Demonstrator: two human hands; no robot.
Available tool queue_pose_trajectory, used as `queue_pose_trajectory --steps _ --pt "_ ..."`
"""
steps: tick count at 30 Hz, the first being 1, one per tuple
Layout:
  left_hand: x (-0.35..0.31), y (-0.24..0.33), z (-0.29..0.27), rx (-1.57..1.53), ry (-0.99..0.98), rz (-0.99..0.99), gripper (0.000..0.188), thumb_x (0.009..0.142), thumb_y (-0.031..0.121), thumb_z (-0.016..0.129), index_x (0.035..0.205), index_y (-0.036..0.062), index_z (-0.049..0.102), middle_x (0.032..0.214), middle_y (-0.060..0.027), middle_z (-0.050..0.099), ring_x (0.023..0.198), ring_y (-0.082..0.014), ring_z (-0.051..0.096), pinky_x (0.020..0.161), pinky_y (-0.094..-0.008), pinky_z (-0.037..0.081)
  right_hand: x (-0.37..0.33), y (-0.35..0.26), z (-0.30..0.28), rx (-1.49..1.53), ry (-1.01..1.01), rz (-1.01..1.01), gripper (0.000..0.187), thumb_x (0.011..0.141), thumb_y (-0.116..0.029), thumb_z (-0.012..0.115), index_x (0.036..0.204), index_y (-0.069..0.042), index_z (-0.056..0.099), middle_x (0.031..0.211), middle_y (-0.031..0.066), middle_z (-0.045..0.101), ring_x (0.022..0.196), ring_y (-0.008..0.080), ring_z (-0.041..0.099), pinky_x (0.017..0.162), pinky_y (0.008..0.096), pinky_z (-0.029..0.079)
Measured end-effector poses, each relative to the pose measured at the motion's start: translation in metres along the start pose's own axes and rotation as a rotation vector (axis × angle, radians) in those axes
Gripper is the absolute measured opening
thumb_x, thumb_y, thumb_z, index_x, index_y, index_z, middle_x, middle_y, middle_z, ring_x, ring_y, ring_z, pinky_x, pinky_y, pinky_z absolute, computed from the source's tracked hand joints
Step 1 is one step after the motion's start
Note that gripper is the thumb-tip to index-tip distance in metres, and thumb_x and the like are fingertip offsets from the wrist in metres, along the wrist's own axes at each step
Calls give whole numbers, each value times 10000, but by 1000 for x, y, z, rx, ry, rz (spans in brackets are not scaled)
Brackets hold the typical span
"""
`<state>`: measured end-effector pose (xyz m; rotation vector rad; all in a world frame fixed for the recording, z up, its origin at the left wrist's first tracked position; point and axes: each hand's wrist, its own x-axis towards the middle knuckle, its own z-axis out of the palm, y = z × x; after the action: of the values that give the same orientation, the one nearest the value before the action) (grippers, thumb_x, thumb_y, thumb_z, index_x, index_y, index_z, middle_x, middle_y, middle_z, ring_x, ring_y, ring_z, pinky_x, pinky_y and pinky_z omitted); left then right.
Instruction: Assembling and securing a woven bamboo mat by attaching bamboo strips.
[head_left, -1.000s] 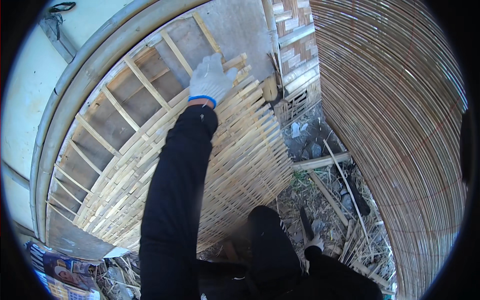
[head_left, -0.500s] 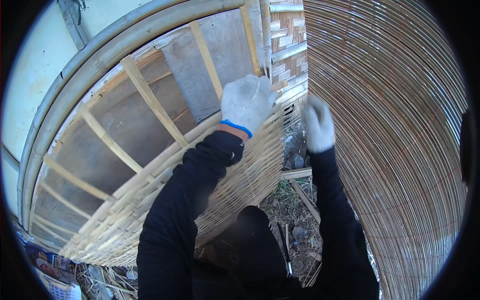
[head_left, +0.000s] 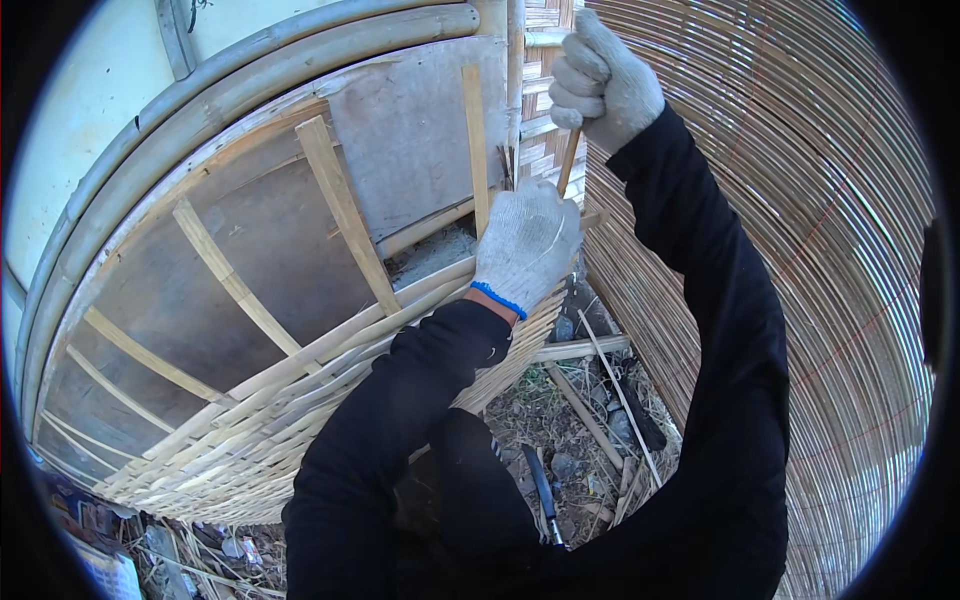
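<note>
My left hand (head_left: 527, 245), in a pale knitted glove with a blue cuff, is closed around the top edge of a woven bamboo panel (head_left: 270, 420) near its right end. Raised above it, my right hand (head_left: 612, 85), also gloved, makes a fist around a narrow brown strip (head_left: 570, 163). This strip runs down behind my left hand, where its lower end is hidden. Several upright slats stick up from the weave, the closest being a pale slat (head_left: 475, 140) just left of my left hand.
A curved bamboo pole (head_left: 250, 85) arcs behind the panel, before grey boards (head_left: 410, 130). At right stands a screen of thin canes (head_left: 770, 220). On the littered ground lie a black-handled tool (head_left: 541, 485), a wooden strip (head_left: 590, 420) and a long pale stick (head_left: 618, 390).
My right hand has risen from beside the panel's right end and is now closed on the strip. My left hand stays on the panel's top edge. The view has shifted somewhat.
</note>
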<state>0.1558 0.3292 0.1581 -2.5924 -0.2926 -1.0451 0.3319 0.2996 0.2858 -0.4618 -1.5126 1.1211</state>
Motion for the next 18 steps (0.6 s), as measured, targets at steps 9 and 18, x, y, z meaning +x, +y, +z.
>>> queue_pose_trajectory --steps 9,18 --pt "0 16 -15 -54 57 89 360 848 429 757 874 77 685 789 -77 618 797 -241 667 619 -401 540 -29 -3 9 25 18 -150 593 1106 -552 352 628 -201 353 567 -64 226 460 100 217 518 273 373" --pt "5 16 -18 -140 153 60 353 860 425 752 850 94 629 737 -81 636 681 -267 689 579 -415 540 -68 -5 4 -37 -18 -355 580 1118 -516 329 645 -188 396 579 -58 281 492 106 287 716 344 483"
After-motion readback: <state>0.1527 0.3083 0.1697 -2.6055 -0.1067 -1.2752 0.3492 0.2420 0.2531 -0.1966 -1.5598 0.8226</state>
